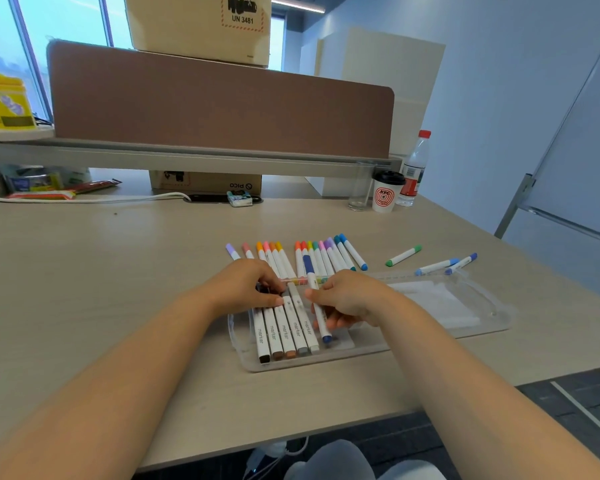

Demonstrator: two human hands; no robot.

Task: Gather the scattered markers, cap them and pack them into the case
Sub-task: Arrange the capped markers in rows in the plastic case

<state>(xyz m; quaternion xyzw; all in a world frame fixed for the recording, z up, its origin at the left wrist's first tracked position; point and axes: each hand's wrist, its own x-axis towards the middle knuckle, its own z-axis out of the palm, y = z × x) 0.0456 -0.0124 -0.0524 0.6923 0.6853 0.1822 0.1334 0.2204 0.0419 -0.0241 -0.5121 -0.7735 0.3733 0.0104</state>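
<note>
So both hands are over the open clear case (253, 366), which sits on the table (118, 271) right in front of the person. Its left half has five packed markers (284, 336) lying side by side, near caps running black, brown, orange-brown, grey and white. The other half lies flat to the right with a white insert in it.

The right hand (350, 299) is pinching a blue marker (309, 266) around its white barrel, fingers curled round it. That marker is angled over the case just right of the packed ones, dark blue cap pointing away and the near blue tip down by the case floor.

The left hand (246, 285) sits on the far ends of the packed markers, fingers bent down over them, thumb tip on one barrel. Can't tell if it's actually gripping one or just pressing.

Behind the case there's a row of markers (321, 258) in loads of colours, all capped as far as I can see. Off to the right, well apart from the row, are a green marker (403, 255), a light-blue marker (437, 266) and a blue-purple marker (461, 263). A glass (359, 188), a paper cup (385, 197) and a water bottle (413, 168) stand further back.
</note>
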